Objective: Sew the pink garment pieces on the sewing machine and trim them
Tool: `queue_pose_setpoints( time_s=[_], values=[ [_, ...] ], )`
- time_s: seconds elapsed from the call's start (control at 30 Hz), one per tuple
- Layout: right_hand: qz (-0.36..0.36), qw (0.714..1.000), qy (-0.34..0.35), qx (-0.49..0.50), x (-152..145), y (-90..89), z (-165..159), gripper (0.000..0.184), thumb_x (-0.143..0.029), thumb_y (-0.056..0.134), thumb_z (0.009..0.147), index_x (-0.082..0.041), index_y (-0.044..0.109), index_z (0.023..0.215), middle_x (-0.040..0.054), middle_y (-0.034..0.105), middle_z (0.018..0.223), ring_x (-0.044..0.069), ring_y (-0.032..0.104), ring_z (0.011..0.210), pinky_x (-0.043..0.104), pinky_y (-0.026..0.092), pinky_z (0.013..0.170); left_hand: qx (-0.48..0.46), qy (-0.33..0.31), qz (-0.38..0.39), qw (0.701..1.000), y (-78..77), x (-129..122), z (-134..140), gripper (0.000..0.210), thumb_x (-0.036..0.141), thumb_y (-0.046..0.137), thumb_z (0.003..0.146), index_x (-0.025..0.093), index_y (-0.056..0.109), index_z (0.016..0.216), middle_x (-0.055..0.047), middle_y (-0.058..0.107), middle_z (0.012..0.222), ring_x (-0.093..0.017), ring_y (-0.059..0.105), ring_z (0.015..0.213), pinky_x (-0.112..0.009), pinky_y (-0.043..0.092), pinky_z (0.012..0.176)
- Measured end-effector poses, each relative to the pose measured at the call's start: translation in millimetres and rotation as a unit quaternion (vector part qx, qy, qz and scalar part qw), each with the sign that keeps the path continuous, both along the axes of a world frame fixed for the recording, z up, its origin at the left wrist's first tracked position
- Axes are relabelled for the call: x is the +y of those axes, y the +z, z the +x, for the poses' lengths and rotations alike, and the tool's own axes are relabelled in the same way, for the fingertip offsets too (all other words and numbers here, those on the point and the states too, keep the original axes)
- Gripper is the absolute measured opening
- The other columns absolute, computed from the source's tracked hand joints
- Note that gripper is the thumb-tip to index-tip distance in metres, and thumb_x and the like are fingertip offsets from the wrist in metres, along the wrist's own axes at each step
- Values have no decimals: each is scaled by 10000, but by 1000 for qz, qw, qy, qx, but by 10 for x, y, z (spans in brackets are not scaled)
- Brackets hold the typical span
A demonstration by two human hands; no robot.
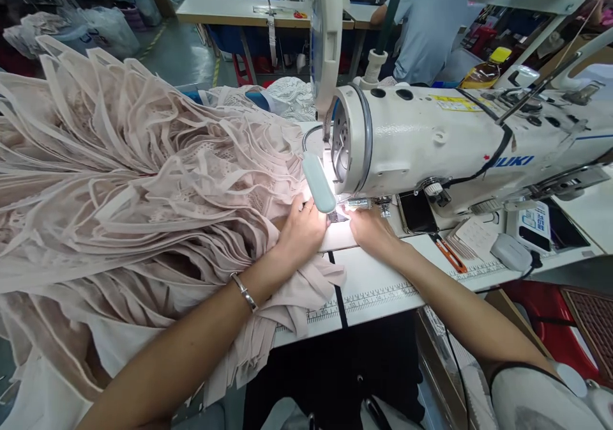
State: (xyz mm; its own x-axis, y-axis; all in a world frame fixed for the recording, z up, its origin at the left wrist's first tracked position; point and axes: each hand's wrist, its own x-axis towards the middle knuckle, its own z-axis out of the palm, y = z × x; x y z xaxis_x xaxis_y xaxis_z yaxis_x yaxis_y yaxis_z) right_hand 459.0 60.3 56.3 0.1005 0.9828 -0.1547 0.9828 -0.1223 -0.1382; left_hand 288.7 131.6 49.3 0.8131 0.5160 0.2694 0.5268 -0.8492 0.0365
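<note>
My left hand (306,225) is closed on a beige fabric piece (341,235) at the left of the sewing machine's needle area. On the other side, my right hand (371,229) has its fingers drawn together at the same fabric's edge, under the head of the white sewing machine (407,136). A small pale green lamp (318,182) hangs over the spot, and its glare hides the fingertips and the needle. Beside my left forearm spreads a large heap of beige garments (191,187) with narrow trim and lace, draping over the table's front edge.
Right of the machine bed lie a dark phone (416,213), an orange cutter (450,254), fabric pieces (472,238) and a grey case (511,251). A ruler strip (378,297) runs along the table front. Behind stand a bottle (486,71) and a person in blue (431,27).
</note>
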Motion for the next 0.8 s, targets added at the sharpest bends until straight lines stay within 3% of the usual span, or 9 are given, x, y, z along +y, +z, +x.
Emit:
queue_pose_setpoints(
  time_s=[0.13,0.27,0.43,0.6,0.8],
  values=[
    [23,999,41,3,-82,-2,0,426,-53,330,891,-180,654,1136,117,672,1066,260,579,866,357,425,750,-28,15,-101,994,32,86,21,195,236,515,963,145,629,1093,-128,685,1085,-304,582,1149,-468,458,1000],
    [43,998,40,-31,-130,-20,-26,463,-45,338,891,-169,643,1217,143,668,1164,290,586,960,380,434,771,-26,12,-133,991,37,100,19,240,223,494,965,149,602,1167,-129,677,1134,-305,576,1197,-476,472,1013],
    [50,996,61,-36,-142,-36,-12,553,-42,346,913,-198,589,1384,124,638,1322,296,588,1120,404,459,882,-20,15,-129,991,25,100,26,261,211,490,958,140,599,1185,-136,683,1130,-307,589,1190,-485,467,1037],
    [50,996,77,-24,-157,-17,36,605,-19,346,897,-218,574,1421,90,640,1358,259,636,1081,461,423,1037,-13,12,-98,995,13,102,21,211,200,468,961,136,624,1088,-133,695,1036,-305,613,1138,-480,483,1011],
    [25,998,58,-17,-142,54,-5,615,-43,316,915,-241,546,1449,101,628,1382,268,646,1076,479,446,1008,-17,17,-67,997,5,88,27,158,200,496,946,161,636,1007,-119,696,989,-296,625,1080,-469,489,988]
  ],
)
